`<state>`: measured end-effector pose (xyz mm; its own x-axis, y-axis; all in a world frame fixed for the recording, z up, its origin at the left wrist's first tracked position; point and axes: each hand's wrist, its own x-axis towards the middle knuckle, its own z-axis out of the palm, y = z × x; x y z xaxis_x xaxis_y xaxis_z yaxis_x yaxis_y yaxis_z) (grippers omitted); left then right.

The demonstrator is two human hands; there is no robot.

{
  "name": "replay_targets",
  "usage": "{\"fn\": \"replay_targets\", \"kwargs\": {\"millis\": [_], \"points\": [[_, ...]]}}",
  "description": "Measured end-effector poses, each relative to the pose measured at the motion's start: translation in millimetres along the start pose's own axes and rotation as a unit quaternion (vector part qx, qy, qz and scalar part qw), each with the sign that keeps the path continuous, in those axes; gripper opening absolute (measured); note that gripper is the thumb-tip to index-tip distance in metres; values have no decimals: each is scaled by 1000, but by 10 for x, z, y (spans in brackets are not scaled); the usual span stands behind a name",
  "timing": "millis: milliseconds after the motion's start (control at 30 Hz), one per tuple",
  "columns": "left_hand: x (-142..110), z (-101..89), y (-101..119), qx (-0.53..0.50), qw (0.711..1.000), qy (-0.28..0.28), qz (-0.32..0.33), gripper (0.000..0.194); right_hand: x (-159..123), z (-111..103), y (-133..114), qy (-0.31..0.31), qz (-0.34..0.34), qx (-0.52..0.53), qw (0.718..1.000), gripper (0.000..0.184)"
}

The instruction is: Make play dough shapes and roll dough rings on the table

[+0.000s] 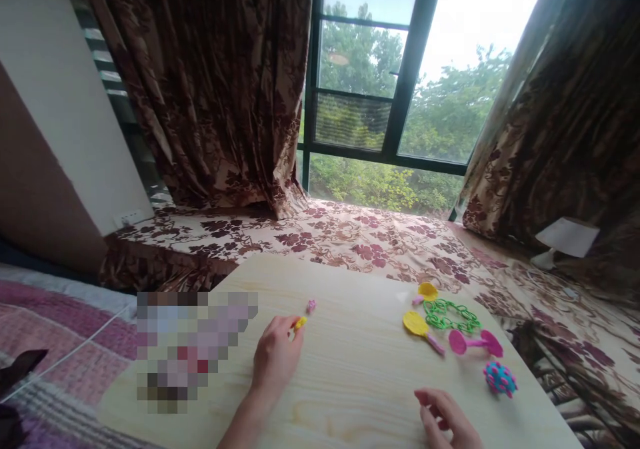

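Observation:
My left hand (pixel 275 354) is above the left-middle of the pale wooden table (pixel 350 386), pinching a small yellow lump (pixel 300 323) between thumb and forefinger. Just beyond those fingertips lies a small pink knobbly piece (pixel 311 306), apart from the hand. At the lower right, my right hand (pixel 447 421) has loosely bent fingers, spread from the thumb, with nothing visible in them. Nearest to it are a pink dumbbell shape (pixel 475 344), a blue ball with pink bumps (pixel 500 379) and a yellow disc (pixel 415 323) on a pink stick. All look like modelling clay.
Behind these lie a green chain of linked rings (pixel 444 311) and another yellow disc (pixel 427 292) with a pink part. A pixelated area (pixel 200 349) covers the table's left side. A floral-covered ledge (pixel 370 236) adjoins the far edge; a white-shaded lamp (pixel 567 237) stands right.

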<state>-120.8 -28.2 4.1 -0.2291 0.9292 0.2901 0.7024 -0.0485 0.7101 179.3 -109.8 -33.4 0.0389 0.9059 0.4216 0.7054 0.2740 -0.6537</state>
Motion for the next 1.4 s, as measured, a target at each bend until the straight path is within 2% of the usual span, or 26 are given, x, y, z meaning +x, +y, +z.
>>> {"fn": "replay_targets", "kwargs": {"millis": [67,133,233,333,467,567,633,733,900,1033,1167,1267,1400], "points": [[-31,88,271,-165,982,-91,-26,33,140,-37,-262,-31,-11,39,999,22],[-55,201,580,-284,938,-199,-19,34,355,-47,-489,-45,-36,61,996,29],[-13,371,935,-337,881,-332,-16,30,717,11,-630,-28,-55,51,997,33],[138,520,1042,-335,854,-397,-15,29,983,128,-537,-45,-80,49,995,23],[308,692,948,-330,853,-405,-18,31,1127,299,-297,-43,-98,83,991,21],[308,794,870,-342,849,-401,-28,37,1129,412,-155,-33,-93,116,988,26],[277,835,843,-354,848,-392,-34,39,1113,472,-90,-35,-84,130,987,18],[242,855,826,-368,850,-375,-43,35,1094,527,-33,-39,-79,139,986,9],[221,863,807,-359,861,-357,-53,33,1071,551,-1,-43,-99,170,980,19],[199,894,797,-370,859,-346,-78,37,1062,534,-2,-41,-103,177,978,14],[190,897,780,-362,861,-350,-71,34,1045,514,-40,-35,-81,171,981,8],[177,885,773,-339,877,-337,-36,27,1026,528,-78,-51,-44,181,981,15],[147,887,775,-314,895,-318,2,28,1029,575,-80,-88,50,278,955,21]]}}
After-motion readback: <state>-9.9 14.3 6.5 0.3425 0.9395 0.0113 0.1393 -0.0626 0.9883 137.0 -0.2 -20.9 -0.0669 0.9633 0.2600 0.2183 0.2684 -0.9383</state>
